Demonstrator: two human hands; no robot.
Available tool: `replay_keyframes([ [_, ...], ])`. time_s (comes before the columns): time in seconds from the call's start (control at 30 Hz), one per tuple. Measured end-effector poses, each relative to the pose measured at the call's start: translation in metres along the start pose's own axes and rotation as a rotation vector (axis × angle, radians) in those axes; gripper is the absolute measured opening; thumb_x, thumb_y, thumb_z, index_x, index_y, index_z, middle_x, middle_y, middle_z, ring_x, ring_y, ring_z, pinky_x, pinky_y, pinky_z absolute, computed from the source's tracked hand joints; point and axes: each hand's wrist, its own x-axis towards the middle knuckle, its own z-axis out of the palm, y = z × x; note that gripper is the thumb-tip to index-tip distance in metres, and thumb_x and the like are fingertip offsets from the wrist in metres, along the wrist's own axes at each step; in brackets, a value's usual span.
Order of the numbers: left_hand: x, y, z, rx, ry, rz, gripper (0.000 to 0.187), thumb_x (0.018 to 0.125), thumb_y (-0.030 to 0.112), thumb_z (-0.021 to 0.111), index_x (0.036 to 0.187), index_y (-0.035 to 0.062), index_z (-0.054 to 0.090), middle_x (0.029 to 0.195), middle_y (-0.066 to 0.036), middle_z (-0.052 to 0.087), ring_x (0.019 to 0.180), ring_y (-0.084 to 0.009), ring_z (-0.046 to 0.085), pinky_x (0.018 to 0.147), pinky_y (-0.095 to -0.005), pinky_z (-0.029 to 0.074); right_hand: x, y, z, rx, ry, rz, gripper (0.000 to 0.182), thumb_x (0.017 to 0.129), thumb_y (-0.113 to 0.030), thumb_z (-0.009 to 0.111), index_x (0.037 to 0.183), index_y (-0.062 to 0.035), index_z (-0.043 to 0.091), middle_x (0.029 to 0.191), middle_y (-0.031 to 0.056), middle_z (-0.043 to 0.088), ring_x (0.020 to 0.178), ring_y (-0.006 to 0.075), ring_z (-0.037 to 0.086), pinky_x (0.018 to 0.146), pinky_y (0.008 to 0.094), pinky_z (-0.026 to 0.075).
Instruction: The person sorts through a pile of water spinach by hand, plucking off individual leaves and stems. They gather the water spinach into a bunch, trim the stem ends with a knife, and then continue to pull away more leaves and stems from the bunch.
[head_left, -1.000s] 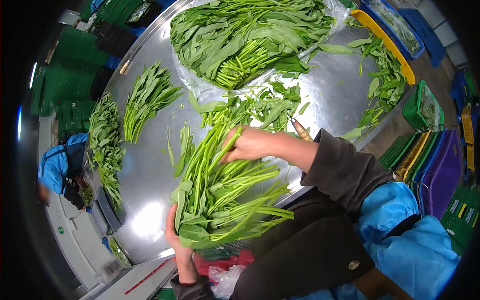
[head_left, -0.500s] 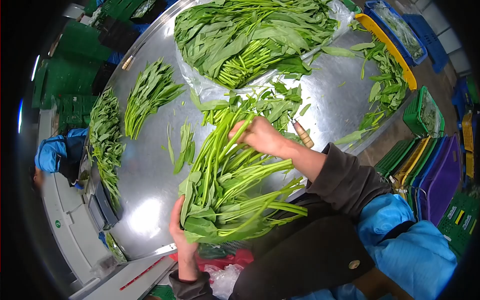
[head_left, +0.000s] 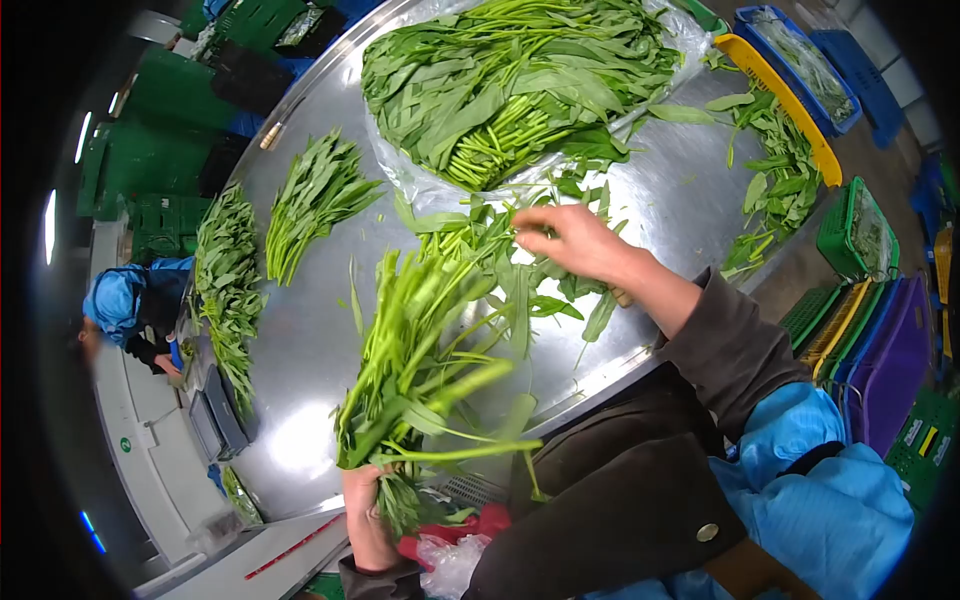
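Observation:
My left hand point(head_left: 362, 490) is closed around a bunch of water spinach point(head_left: 395, 370) near the front edge of the metal table. Thick stems point up and away from me, and leafy ends hang below the hand. One long stem sticks out to the right. My right hand point(head_left: 572, 240) hovers over loose leaves point(head_left: 545, 300), its finger and thumb slightly apart with nothing clearly between them. Just below my right wrist, the end of a wooden knife handle point(head_left: 622, 297) shows; the blade is hidden under leaves.
A big heap of water spinach point(head_left: 520, 85) lies on clear plastic at the back. Two trimmed bunches point(head_left: 315, 195) point(head_left: 228, 280) lie at left. A yellow crate point(head_left: 780, 105) edges the right side, near stacked crates point(head_left: 880, 340). Another person point(head_left: 125, 305) stands at far left.
My right hand has let go of the stems and moved right, away from the bunch. More loose leaves lie beneath it. My left hand has lowered and turned the bunch more upright.

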Motion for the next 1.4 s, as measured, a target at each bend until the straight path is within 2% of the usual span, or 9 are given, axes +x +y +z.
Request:
replay_keyframes([
  [0.23,-0.009,0.015,0.021,-0.107,0.077,-0.175,0.052,0.065,-0.007,0.063,0.116,-0.0035,0.054,0.096,-0.013,0.064,0.076,-0.0239,0.065,0.067,-0.0338,0.056,-0.002,-0.055,-0.023,0.513,-0.241,0.255,0.042,0.083,-0.027,0.066,0.116,-0.0017,0.062,0.099,0.0150,0.068,0.080,0.0242,0.066,0.075,0.0337,0.052],
  [0.43,-0.004,0.022,0.049,-0.022,0.112,-0.087,0.054,0.061,-0.008,0.061,0.114,-0.0040,0.055,0.094,-0.012,0.064,0.077,-0.0223,0.065,0.070,-0.0338,0.056,-0.015,-0.081,0.070,0.367,-0.396,-0.108,0.084,0.078,-0.027,0.074,0.144,-0.0079,0.027,0.131,0.0144,0.050,0.080,0.0148,0.062,0.068,0.0295,0.050],
  [0.6,-0.003,0.021,0.044,0.014,0.124,0.012,0.056,0.058,-0.006,0.063,0.113,-0.0047,0.054,0.097,-0.011,0.063,0.079,-0.0214,0.064,0.072,-0.0322,0.055,-0.009,-0.053,0.056,0.413,-0.134,-0.368,0.024,0.088,-0.021,0.056,0.102,-0.0041,0.065,0.080,0.0111,0.067,0.072,0.0200,0.064,0.068,0.0330,0.051],
  [0.7,-0.005,0.024,0.045,0.102,0.162,0.019,0.049,0.058,-0.008,0.066,0.106,-0.0034,0.061,0.093,-0.008,0.065,0.079,-0.0189,0.063,0.072,-0.0307,0.052,0.002,-0.049,-0.022,0.638,0.159,0.353,0.018,0.090,-0.020,0.056,0.091,-0.0047,0.065,0.066,0.0081,0.061,0.053,0.0124,0.059,0.054,0.0309,0.049],
  [0.77,-0.003,0.021,0.039,0.143,0.163,0.042,0.043,0.058,-0.008,0.064,0.101,-0.0038,0.063,0.090,-0.008,0.066,0.077,-0.0187,0.064,0.071,-0.0304,0.051,0.008,-0.004,-0.031,-0.420,0.208,0.113,0.030,0.085,-0.022,0.062,0.103,0.0011,0.058,0.063,0.0149,0.059,0.069,0.0350,0.064,0.068,0.0417,0.051],
  [0.9,0.003,0.025,0.049,0.139,0.172,0.021,0.042,0.058,-0.007,0.063,0.101,-0.0051,0.062,0.090,-0.009,0.066,0.076,-0.0191,0.064,0.071,-0.0304,0.051,-0.015,-0.042,-0.029,-0.421,0.190,0.042,0.049,0.084,-0.036,0.063,0.113,0.0021,0.056,0.085,0.0245,0.063,0.083,0.0396,0.062,0.075,0.0456,0.049],
  [1.03,0.012,0.030,0.056,0.200,0.159,0.014,0.049,0.057,-0.005,0.062,0.106,-0.0053,0.059,0.092,-0.010,0.065,0.077,-0.0199,0.063,0.071,-0.0306,0.052,-0.033,-0.105,0.001,-0.256,-0.777,0.051,0.050,0.086,-0.047,0.060,0.102,0.0004,0.064,0.091,0.0194,0.066,0.082,0.0363,0.063,0.079,0.0444,0.049],
  [1.17,0.015,0.030,0.054,0.184,0.153,0.031,0.048,0.058,-0.004,0.061,0.107,-0.0052,0.059,0.093,-0.010,0.065,0.077,-0.0199,0.063,0.071,-0.0301,0.052,-0.050,-0.058,0.062,0.232,-0.452,-0.166,0.043,0.088,-0.042,0.058,0.099,-0.0008,0.065,0.082,0.0156,0.067,0.081,0.0315,0.064,0.076,0.0429,0.050],
  [1.4,0.012,0.021,0.045,0.071,0.155,0.050,0.040,0.061,-0.008,0.060,0.102,-0.0064,0.060,0.093,-0.011,0.066,0.077,-0.0202,0.065,0.068,-0.0298,0.053,-0.007,-0.019,0.016,0.726,0.063,0.207,0.027,0.094,-0.024,0.052,0.093,0.0017,0.062,0.072,0.0054,0.065,0.061,0.0143,0.063,0.061,0.0269,0.050],
])
